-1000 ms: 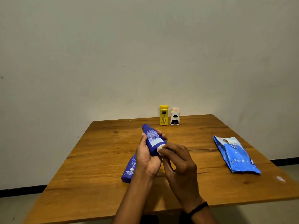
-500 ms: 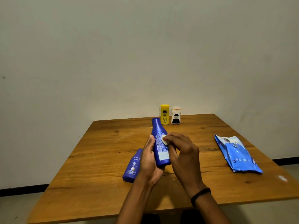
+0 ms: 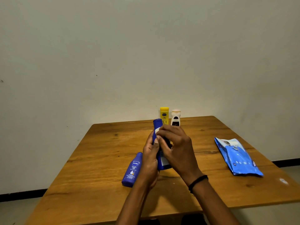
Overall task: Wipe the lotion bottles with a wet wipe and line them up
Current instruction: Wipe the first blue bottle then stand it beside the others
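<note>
My left hand (image 3: 150,157) grips a tall blue lotion bottle (image 3: 158,125) and holds it nearly upright above the table's middle. My right hand (image 3: 174,144) pinches a small white wet wipe (image 3: 157,130) and presses it against the bottle's upper part, near the neck. Most of the wipe is hidden under my fingers. A second, smaller blue lotion bottle (image 3: 132,170) lies flat on the table, just left of my left wrist. A yellow bottle (image 3: 164,114) and a white bottle (image 3: 175,118) stand side by side at the far edge.
A blue pack of wet wipes (image 3: 237,157) lies on the right side of the wooden table (image 3: 97,159). The table's far edge sits close to a plain wall. A small white speck (image 3: 283,181) lies near the right edge.
The held blue bottle has gone from tilted to nearly upright. My right hand has slid the wipe up the bottle, from the label area to near the neck.
</note>
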